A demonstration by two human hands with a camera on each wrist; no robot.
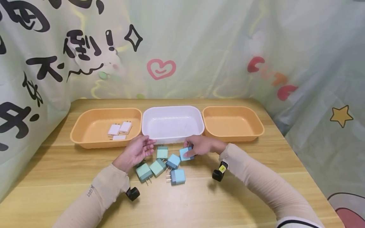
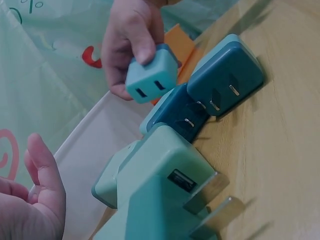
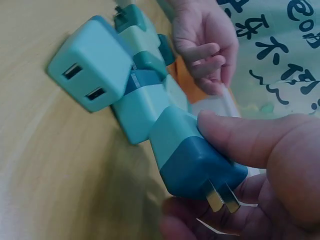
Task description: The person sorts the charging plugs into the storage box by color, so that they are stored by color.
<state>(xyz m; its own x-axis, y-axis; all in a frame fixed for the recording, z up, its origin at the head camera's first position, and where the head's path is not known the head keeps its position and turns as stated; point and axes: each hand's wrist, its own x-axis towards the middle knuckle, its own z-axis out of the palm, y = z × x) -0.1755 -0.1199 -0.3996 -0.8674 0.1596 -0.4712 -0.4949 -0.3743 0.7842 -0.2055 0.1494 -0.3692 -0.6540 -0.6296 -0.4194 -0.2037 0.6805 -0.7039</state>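
My right hand (image 1: 201,144) pinches a light-blue charger plug (image 1: 185,154) between thumb and fingers, in front of the white tray (image 1: 172,140). In the right wrist view this plug's metal prongs point toward the camera; the left wrist view shows two USB slots on its opposite face. My left hand (image 1: 136,150) holds nothing, its fingers loosely bent near the corner where the white tray meets the left orange tray. Between the hands, on the table, lie green charger plugs (image 1: 157,167) and two more blue charger plugs (image 1: 178,176), grouped closely and turned various ways.
Three white charger plugs (image 1: 119,129) lie in the left orange tray (image 1: 94,144). A second orange tray (image 1: 233,138) stands right of the white one, all three in a row on the wooden table (image 1: 176,209). A printed cloth (image 1: 199,47) hangs behind.
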